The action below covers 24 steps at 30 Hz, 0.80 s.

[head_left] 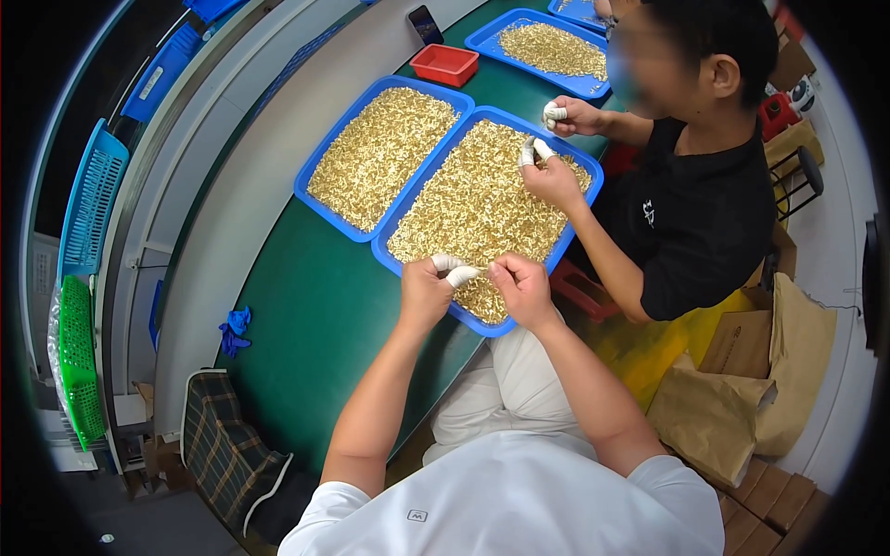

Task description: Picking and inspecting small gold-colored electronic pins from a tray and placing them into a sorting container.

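Note:
My left hand, with white finger covers on thumb and forefinger, is pinched closed above the near end of a blue tray. Close beside it, my right hand is bare and also pinched, its fingertips almost meeting the left ones. Whatever lies between the fingertips is too small to make out. A thick layer of small gold-coloured metal pieces fills this tray. Touching its left side is a second blue tray, heaped with similar pieces.
At my right, a co-worker in a black shirt holds both hands over the same tray. Beyond stand a red bin, a phone and another blue tray. Blue gloves lie on the green table.

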### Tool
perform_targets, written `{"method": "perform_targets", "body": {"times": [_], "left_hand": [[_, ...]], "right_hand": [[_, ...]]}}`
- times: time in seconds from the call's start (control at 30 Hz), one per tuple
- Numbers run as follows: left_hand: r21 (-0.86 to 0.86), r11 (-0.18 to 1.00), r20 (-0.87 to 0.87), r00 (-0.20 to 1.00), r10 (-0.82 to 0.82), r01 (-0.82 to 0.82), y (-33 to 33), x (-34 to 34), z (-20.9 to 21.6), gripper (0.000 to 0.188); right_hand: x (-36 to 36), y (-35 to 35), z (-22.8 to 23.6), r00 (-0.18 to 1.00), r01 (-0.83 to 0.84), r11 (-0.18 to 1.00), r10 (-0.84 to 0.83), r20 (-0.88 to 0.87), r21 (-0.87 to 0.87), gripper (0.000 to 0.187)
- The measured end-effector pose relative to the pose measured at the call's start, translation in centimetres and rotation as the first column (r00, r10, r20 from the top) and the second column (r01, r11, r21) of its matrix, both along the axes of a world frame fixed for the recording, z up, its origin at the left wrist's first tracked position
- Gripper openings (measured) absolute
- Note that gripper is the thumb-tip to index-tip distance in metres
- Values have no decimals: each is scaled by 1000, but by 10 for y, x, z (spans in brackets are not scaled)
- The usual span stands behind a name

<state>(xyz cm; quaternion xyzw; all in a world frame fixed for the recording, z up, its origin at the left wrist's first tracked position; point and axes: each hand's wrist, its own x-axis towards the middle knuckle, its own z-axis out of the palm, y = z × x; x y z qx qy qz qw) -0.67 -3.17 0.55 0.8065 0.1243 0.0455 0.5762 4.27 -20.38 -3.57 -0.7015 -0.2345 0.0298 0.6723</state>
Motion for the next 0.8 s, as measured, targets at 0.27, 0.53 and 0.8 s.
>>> {"method": "perform_targets", "body": {"times": [0.27,0.53,0.8], "left_hand": [[-466,874,76,978,194,-137,2,-1,-3,8],[-346,933,32,993,116,-98,2,3,-2,6],[-438,888,-2,988,154,-139,-7,5,-3,7]], "right_hand": [[-3,0,-3,990,-10,989,30,-137,145,21],[-1,2,-3,999,-17,997,20,-40,77,20],[-3,2,1,999,13,998,-10,-52,56,19]]}}
